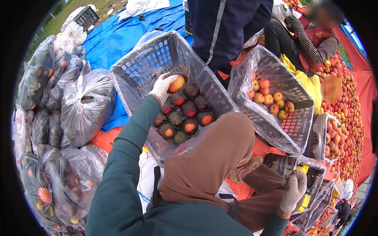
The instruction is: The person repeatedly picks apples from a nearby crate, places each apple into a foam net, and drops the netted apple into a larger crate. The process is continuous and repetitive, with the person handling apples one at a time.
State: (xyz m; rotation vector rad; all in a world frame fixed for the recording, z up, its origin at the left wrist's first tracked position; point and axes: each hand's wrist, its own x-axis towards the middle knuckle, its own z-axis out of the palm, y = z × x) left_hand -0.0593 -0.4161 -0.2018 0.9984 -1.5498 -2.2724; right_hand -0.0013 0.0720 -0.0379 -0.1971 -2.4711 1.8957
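Observation:
My left hand (163, 87), in a whitish work glove, reaches into a grey plastic crate (147, 59) lined with see-through plastic. Its fingers are closed round a red-yellow apple (177, 83) at the top edge of a group of fruit. Several apples in dark foam nets (183, 114) lie side by side on the crate's floor next to it. Over my right thigh is my right hand (293, 190), also gloved, with its fingers curled together. Whatever it may hold is hidden by the fingers.
A second lined crate (293, 98) with loose apples (271, 98) stands to the right. Bags of netted apples (59, 177) pile up at left. A large apple heap (350, 110) fills the far right. One person stands at the crate's far side; another sits near the heap.

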